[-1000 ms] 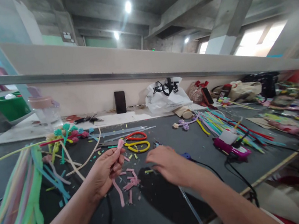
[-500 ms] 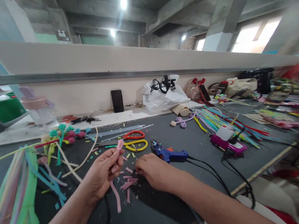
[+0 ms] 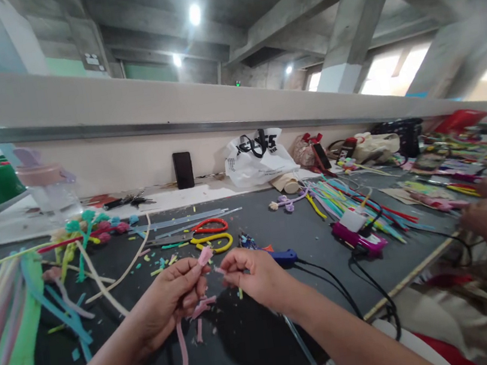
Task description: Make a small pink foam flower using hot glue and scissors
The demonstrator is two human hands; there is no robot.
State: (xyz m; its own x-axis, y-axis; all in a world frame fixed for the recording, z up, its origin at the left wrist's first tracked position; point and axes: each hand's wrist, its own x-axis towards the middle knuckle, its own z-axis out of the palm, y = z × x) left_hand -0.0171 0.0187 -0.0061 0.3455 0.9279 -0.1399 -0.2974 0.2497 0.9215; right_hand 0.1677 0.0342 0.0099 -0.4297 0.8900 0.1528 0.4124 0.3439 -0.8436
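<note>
My left hand (image 3: 171, 295) is closed, pinching a pink fuzzy strip piece (image 3: 205, 254) upright between thumb and finger. Level with it, my right hand (image 3: 259, 277) grips a small pale pink piece (image 3: 219, 270) at its fingertips, a short gap away. Under the hands lie cut pink pieces (image 3: 203, 306), and one long pink strip (image 3: 183, 360) curves below my left hand. Scissors with a red and a yellow handle (image 3: 209, 228) rest just beyond. Behind my right hand, partly covered, lies a blue glue gun (image 3: 285, 257).
Fuzzy strips (image 3: 7, 342) are bundled at left beside colourful made-up pieces (image 3: 90, 225). A bottle (image 3: 47, 189), a phone (image 3: 183, 170) and a white bag (image 3: 258, 159) stand along the back. At right lie more strips, a magenta glue gun (image 3: 360, 237) with cords, and another person's hands (image 3: 484, 218).
My right hand has lifted from the cut pieces on the table, now holding a small piece near the left hand's pink piece. The view has shifted slightly right.
</note>
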